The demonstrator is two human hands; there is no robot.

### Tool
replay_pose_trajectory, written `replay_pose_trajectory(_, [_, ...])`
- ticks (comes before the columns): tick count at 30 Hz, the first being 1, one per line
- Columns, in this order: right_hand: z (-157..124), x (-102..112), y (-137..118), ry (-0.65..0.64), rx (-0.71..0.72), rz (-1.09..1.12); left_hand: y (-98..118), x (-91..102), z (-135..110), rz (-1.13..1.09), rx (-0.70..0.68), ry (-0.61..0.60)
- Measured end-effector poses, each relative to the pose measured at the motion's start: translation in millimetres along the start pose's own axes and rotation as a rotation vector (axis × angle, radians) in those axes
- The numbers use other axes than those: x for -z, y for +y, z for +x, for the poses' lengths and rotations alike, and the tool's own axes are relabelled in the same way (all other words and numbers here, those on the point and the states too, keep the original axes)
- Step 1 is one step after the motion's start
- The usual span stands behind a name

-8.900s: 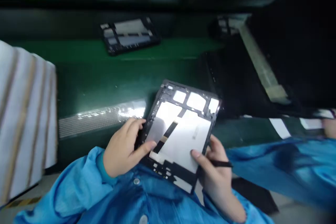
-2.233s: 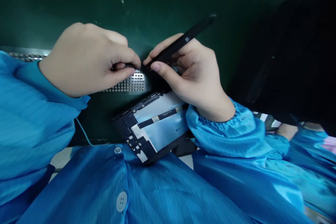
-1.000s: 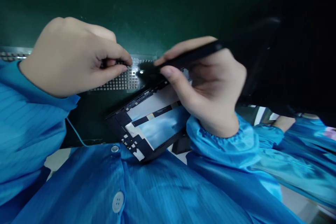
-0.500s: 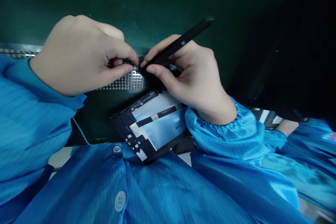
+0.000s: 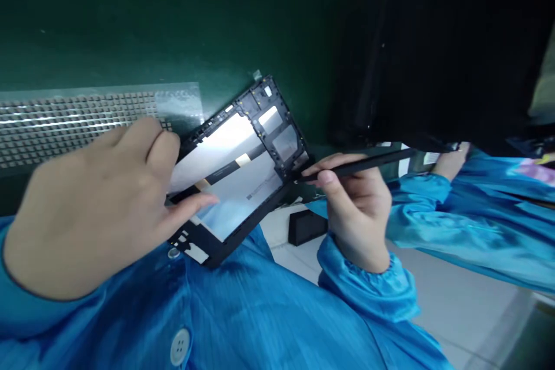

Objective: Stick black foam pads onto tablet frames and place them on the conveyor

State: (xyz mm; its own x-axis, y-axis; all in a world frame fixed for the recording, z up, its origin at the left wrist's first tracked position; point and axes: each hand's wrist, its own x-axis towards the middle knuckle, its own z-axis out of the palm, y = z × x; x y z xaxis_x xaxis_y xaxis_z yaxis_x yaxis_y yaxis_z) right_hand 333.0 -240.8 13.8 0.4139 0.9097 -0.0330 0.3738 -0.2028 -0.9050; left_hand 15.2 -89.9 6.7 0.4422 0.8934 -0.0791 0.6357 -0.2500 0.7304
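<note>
A tablet housing (image 5: 243, 196), black-framed with silver panels inside, lies tilted at the table's near edge, its lower end against my blue coat. My left hand (image 5: 104, 202) is closed on its left end, thumb laid over the inner face and fingers at the far edge. Slim black tweezers (image 5: 368, 163) are pinched in my right hand (image 5: 355, 202), their tip at the housing's right corner. Whether anything small is in the tip, I cannot make out. Beyond my left hand a clear sheet (image 5: 87, 121) carries rows of small grey squares.
The dark green table (image 5: 217, 23) stretches away in front. A large black object (image 5: 433, 58) stands at the right. Past it show a co-worker's blue sleeve (image 5: 477, 219) and hand (image 5: 451, 162). Below the table edge is a small black box (image 5: 307, 226) on the pale floor.
My left hand has left the sheet of small squares and now holds the housing. My right hand has brought the tweezers from the sheet to the housing's right corner. The view has shifted.
</note>
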Motion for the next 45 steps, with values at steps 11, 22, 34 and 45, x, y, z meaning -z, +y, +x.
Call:
replay_pose_trajectory(11, [-3,-14,24,0.025,0.155,0.053,-18,-11.4,-8,0.194,-0.126,-0.263])
replay_pose_trajectory(22, [-23,-8,18,0.225,0.197,-0.123,-10,-20.7,-12,0.146,-0.109,-0.201])
replay_pose_trajectory(34, [1,-80,-27,0.239,-0.158,0.362,12,3.2,-10,-0.102,-0.364,0.366])
replay_pose_trajectory(45, [314,-335,-191,-0.181,0.221,-0.112,-57,18.6,41,-0.375,-0.324,0.94])
